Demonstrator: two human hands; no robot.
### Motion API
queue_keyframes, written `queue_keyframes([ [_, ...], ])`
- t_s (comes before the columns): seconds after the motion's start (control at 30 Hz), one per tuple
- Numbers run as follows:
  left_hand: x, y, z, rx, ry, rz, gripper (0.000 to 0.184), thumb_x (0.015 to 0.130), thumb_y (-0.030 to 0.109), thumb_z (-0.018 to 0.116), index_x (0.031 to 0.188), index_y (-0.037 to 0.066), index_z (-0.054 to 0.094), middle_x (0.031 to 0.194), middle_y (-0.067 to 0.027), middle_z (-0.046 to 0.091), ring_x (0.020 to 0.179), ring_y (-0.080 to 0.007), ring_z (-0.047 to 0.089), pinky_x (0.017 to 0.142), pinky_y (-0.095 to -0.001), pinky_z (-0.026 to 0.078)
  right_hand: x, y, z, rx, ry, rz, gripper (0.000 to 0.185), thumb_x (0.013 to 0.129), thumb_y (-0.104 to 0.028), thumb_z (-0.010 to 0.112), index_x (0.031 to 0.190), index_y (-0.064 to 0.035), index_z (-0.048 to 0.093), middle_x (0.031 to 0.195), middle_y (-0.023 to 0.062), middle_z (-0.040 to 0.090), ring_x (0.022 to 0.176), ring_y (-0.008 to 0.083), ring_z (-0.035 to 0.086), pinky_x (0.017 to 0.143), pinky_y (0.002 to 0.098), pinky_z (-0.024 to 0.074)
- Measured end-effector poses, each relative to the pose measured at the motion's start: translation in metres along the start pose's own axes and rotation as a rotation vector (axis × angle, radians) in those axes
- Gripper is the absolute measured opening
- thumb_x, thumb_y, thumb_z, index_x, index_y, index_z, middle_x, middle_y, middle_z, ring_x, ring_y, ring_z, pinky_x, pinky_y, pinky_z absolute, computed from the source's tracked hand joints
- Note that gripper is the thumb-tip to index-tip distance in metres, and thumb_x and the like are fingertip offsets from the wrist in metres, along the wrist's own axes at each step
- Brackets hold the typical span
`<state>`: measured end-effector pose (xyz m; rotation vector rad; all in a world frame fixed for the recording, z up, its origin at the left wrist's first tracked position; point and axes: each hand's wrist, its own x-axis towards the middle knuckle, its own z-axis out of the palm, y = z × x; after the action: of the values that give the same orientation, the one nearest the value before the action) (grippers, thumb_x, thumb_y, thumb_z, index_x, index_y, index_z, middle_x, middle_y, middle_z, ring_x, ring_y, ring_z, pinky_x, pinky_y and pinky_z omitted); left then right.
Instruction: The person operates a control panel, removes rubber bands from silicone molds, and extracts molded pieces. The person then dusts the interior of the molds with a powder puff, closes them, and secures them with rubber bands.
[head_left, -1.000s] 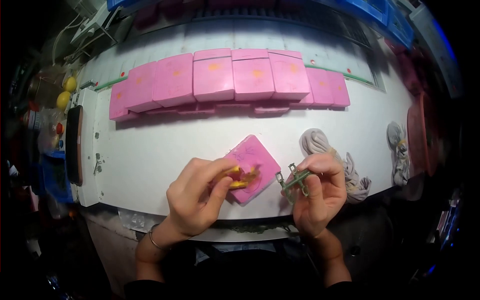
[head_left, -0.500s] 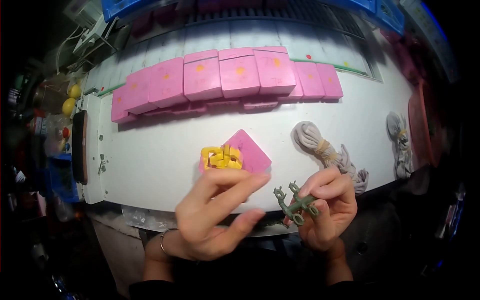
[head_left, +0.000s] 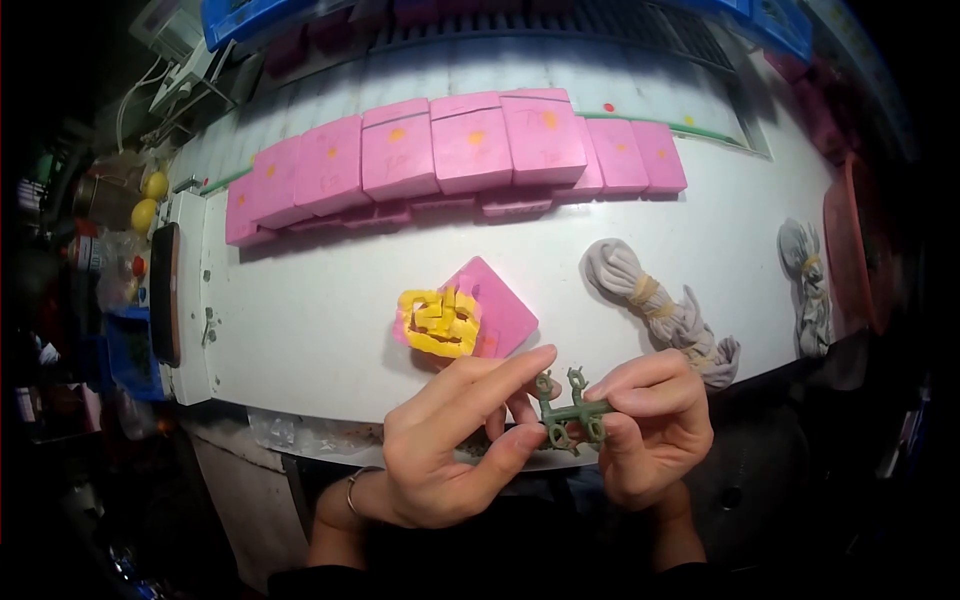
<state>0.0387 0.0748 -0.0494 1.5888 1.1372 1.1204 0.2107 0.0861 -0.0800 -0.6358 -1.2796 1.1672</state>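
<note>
My right hand (head_left: 655,425) pinches a dark green wax piece (head_left: 577,411) by the right end of its central bar. Several small oval loops branch off the bar. My left hand (head_left: 465,440) is at the piece's left end, index finger and thumb apart around it; whether the fingertips touch the loops I cannot tell. Beyond my left hand lies a pink mould block (head_left: 503,300), turned cornerwise on the white table. A yellow, jagged-faced mould part (head_left: 440,322) with pink edges sits against its left side.
Several pink blocks (head_left: 400,150) stand in a row across the back of the white table (head_left: 310,330). Bundled grey gloves (head_left: 640,290) lie at right, with another bundle (head_left: 803,280) farther right. A phone (head_left: 166,295) rests at the left edge, and a red basin (head_left: 855,240) is at far right.
My left hand has moved right and closer to the green wax piece. The right hand has turned the piece to lie more level and shifted it slightly left.
</note>
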Motion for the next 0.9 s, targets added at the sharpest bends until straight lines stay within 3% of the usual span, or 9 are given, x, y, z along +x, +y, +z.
queue_keyframes([
  [0.1,0.002,-0.004,0.005,-0.036,0.051,0.037,0.038,0.080,-0.004,0.063,0.117,-0.009,0.057,0.091,-0.0133,0.061,0.070,-0.0116,0.057,0.059,-0.0204,0.045,0.000,0.000,0.001,0.039,0.037,0.064,0.020,0.079,0.013,0.061,0.096,0.0072,0.054,0.098,0.0184,0.053,0.074,0.0167,0.062,0.065,0.0246,0.0554],
  [0.17,-0.001,-0.007,0.006,-0.022,0.043,-0.039,0.041,0.089,0.017,0.057,0.119,-0.011,0.053,0.095,-0.0157,0.060,0.082,-0.0163,0.060,0.066,-0.0232,0.049,-0.001,0.000,0.003,0.025,0.075,0.077,0.019,0.078,0.013,0.063,0.095,0.0074,0.055,0.095,0.0176,0.055,0.073,0.0158,0.062,0.063,0.0238,0.0543],
  [0.33,-0.003,-0.011,0.014,-0.030,0.081,-0.104,0.038,0.089,0.016,0.055,0.120,-0.008,0.054,0.097,-0.0120,0.058,0.075,-0.0140,0.057,0.060,-0.0200,0.045,0.000,-0.007,-0.008,-0.090,0.067,0.217,0.014,0.079,0.008,0.066,0.091,0.0038,0.060,0.081,0.0095,0.059,0.065,0.0103,0.060,0.055,0.0207,0.0484],
  [0.5,0.001,-0.014,0.010,0.311,0.215,0.063,0.039,0.081,0.002,0.056,0.119,-0.006,0.054,0.109,-0.0136,0.054,0.095,-0.0210,0.053,0.085,-0.0313,0.042,0.026,-0.035,-0.080,-0.311,0.317,0.334,0.005,0.089,-0.002,0.057,0.093,0.0009,0.057,0.076,0.0050,0.059,0.060,0.0076,0.056,0.051,0.0204,0.0460],
  [0.57,0.005,-0.015,0.003,0.789,0.251,0.126,0.051,0.074,-0.001,0.063,0.123,-0.005,0.050,0.126,-0.0211,0.045,0.116,-0.0353,0.044,0.095,-0.0412,0.038,0.047,-0.043,-0.133,-0.495,0.456,0.129,0.006,0.090,-0.003,0.055,0.093,0.0015,0.057,0.077,0.0066,0.060,0.057,0.0093,0.056,0.050,0.0210,0.0462],
  [0.63,0.005,-0.020,0.001,0.791,0.241,0.048,0.057,0.074,0.003,0.066,0.127,-0.003,0.046,0.131,-0.0212,0.041,0.122,-0.0378,0.037,0.100,-0.0447,0.032,0.065,-0.056,-0.196,-0.593,0.649,0.017,0.005,0.089,-0.002,0.054,0.092,0.0017,0.056,0.077,0.0079,0.059,0.055,0.0108,0.056,0.049,0.0221,0.0474],
  [0.7,0.000,-0.027,-0.003,0.771,0.177,-0.084,0.073,0.073,0.012,0.072,0.135,-0.001,0.036,0.138,-0.0223,0.034,0.130,-0.0408,0.028,0.106,-0.0481,0.024,0.074,-0.073,-0.252,-0.557,0.854,-0.134,0.017,0.090,-0.003,0.054,0.106,0.0031,0.054,0.086,0.0128,0.062,0.062,0.0136,0.060,0.055,0.0228,0.0506],
  [0.8,-0.001,-0.036,-0.001,0.595,0.217,-0.107,0.072,0.068,0.003,0.073,0.133,-0.001,0.041,0.132,-0.0199,0.040,0.121,-0.0349,0.043,0.101,-0.0381,0.036,0.075,-0.077,-0.268,-0.450,0.964,-0.185,0.032,0.092,-0.006,0.053,0.121,0.0043,0.047,0.100,0.0167,0.063,0.074,0.0149,0.062,0.067,0.0233,0.0523],
  [0.9,-0.001,-0.042,-0.006,0.531,0.309,-0.020,0.059,0.069,0.000,0.074,0.124,-0.002,0.051,0.116,-0.0160,0.050,0.103,-0.0295,0.054,0.087,-0.0348,0.046,0.062,-0.057,-0.216,-0.515,0.599,-0.065,0.028,0.094,-0.007,0.048,0.119,0.0051,0.050,0.097,0.0136,0.063,0.075,0.0125,0.061,0.065,0.0220,0.0493],
])
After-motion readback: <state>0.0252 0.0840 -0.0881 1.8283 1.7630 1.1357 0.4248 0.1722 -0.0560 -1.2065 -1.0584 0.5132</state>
